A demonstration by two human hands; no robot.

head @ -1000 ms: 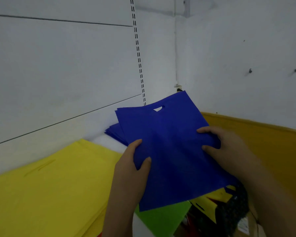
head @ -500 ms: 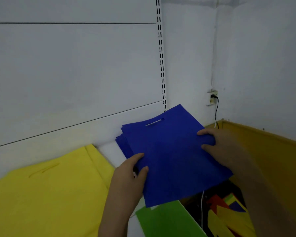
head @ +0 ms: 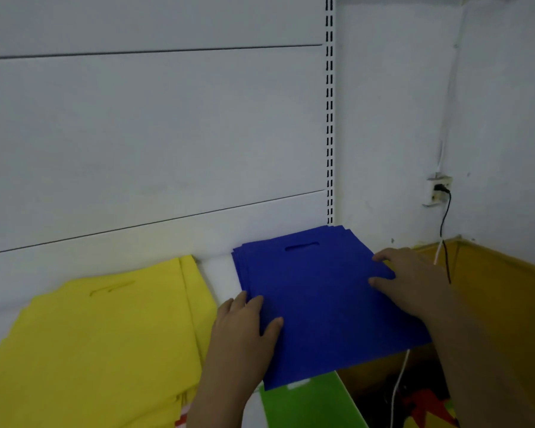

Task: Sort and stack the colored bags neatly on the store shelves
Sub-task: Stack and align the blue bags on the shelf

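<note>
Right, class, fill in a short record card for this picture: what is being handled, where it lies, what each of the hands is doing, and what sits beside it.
item handled: blue bags, a flat stack with a cut-out handle slot
place: on the white shelf, in the corner by the slotted upright
left hand: fingers flat on the stack's left edge
right hand: fingers flat on the stack's right side
neighbours: yellow bags to the left, apart from the blue; green bag partly under the blue stack's near edge

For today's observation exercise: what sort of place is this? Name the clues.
Probably a shop's shelving corner: a white slotted shelf upright on panelled backing, with flat stacks of blue bags and yellow bags laid out by colour.
</note>
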